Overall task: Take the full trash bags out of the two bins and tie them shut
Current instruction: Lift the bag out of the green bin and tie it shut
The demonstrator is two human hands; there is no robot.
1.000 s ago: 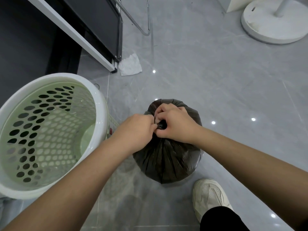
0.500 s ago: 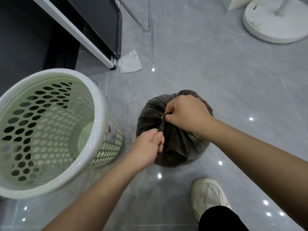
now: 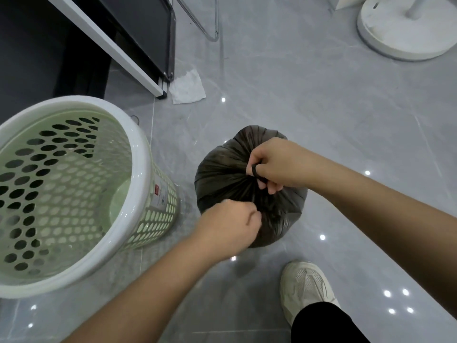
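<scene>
Two grips, together a second ago, are pulling apart: left hand [image 3: 232, 225] and right hand [image 3: 280, 167] are each clenching a strand of the trash bag [image 3: 220, 174] beside the bin [image 3: 139, 157], tightening its knot.

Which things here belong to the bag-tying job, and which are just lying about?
Job: black trash bag, gripped by left hand and right hand; empty green bin.
Lying about: white tissue, round white stand base, white shoe.
</scene>
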